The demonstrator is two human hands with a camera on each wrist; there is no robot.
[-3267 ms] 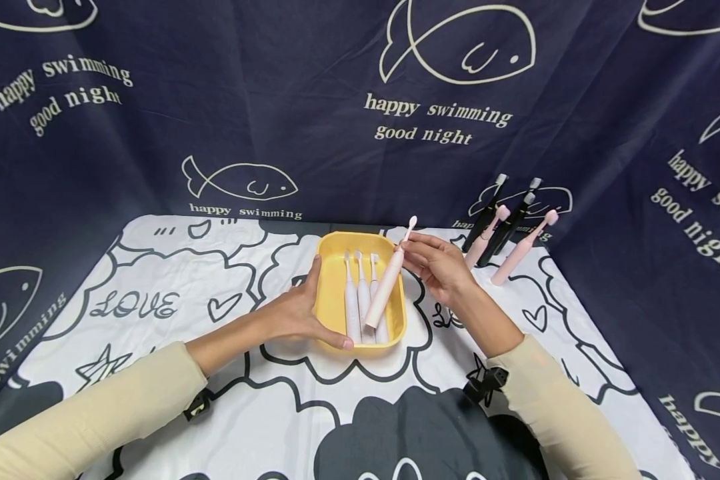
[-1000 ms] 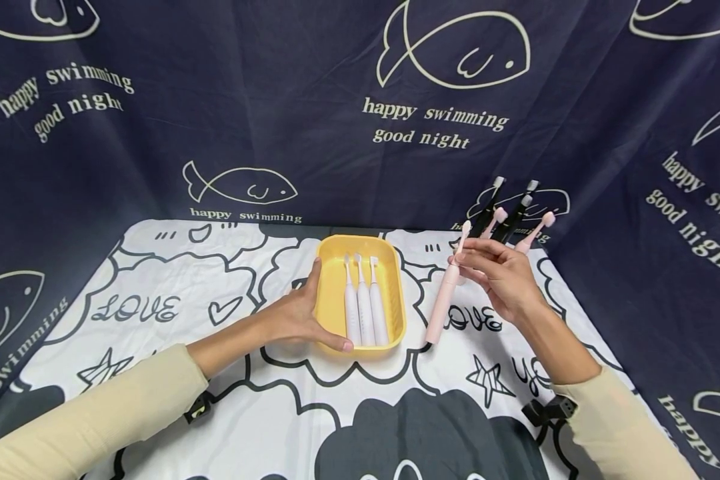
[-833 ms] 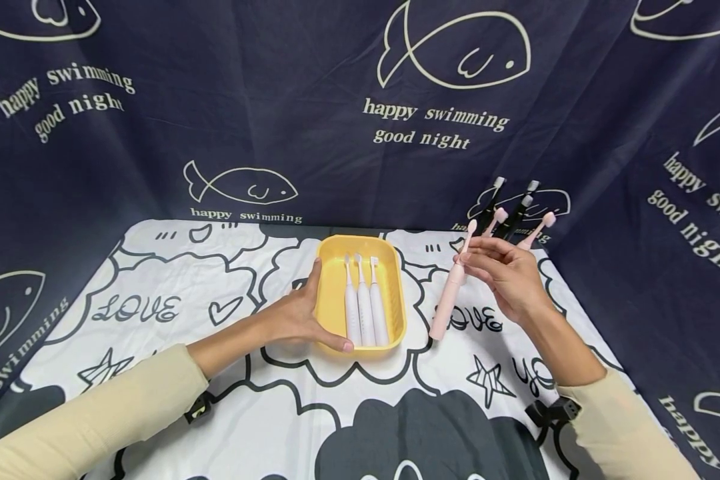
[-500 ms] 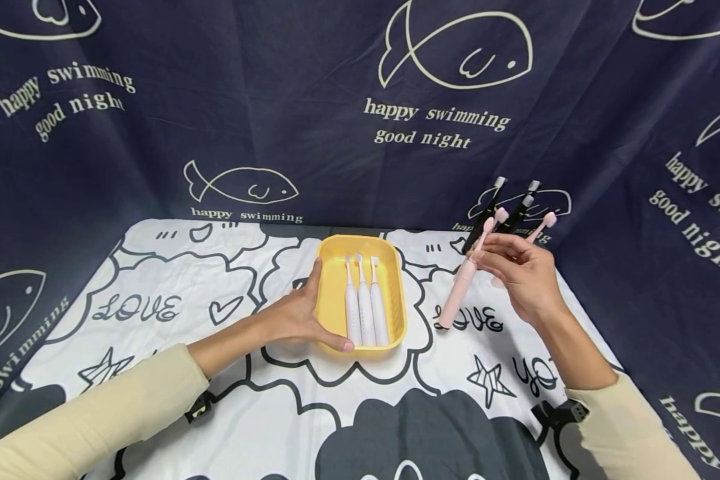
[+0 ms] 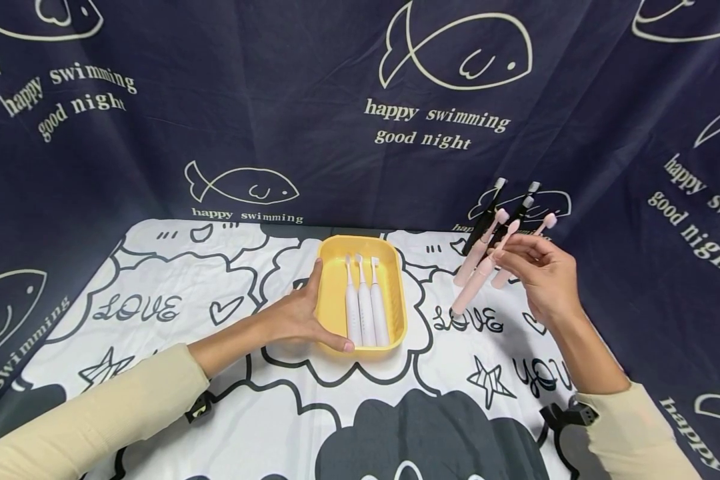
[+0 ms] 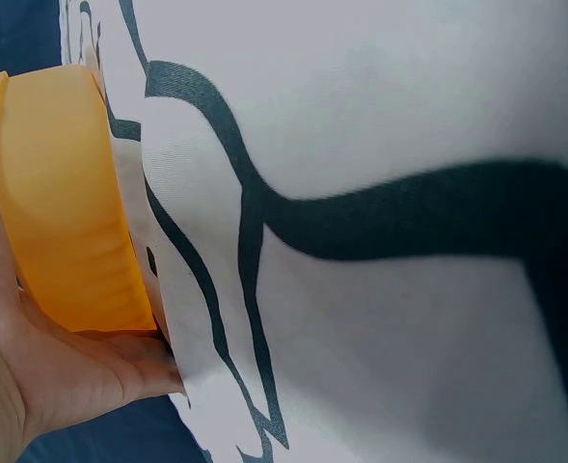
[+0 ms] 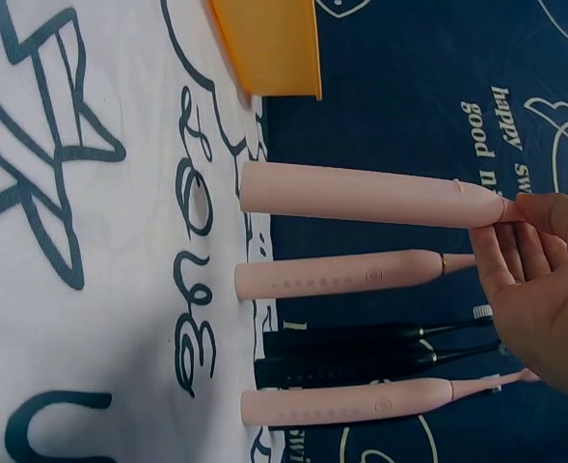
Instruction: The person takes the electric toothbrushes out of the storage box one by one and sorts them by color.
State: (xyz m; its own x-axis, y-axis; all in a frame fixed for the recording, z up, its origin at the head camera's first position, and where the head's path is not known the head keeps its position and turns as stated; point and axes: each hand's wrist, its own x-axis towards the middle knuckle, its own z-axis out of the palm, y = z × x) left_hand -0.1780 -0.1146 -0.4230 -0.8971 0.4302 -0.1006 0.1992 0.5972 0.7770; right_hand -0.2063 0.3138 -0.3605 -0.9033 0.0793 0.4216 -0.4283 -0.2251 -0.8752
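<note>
In the head view my right hand [image 5: 546, 283] pinches a pink electric toothbrush [image 5: 473, 288] at its neck, brush head up and handle leaning down to the left. In the right wrist view the toothbrush handle [image 7: 361, 196] hangs from thumb and fingers; whether its base touches the cloth I cannot tell. Two more pink toothbrushes [image 5: 471, 261] stand close by, one partly behind the right hand. My left hand [image 5: 297, 313] grips the yellow tray [image 5: 331, 287] at its left side, thumb along the near rim. Three white toothbrushes [image 5: 365, 313] lie side by side in the tray.
Several black toothbrushes [image 5: 485, 227] stand upright behind the pink ones, near the back. A white cloth with black drawings [image 5: 174, 287] covers the table. Dark blue fish-print curtains [image 5: 312, 100] enclose the back and sides.
My right hand has carried the pink toothbrush from above the tray to the right, beside the standing toothbrushes. The left hand and the tray stay in place.
</note>
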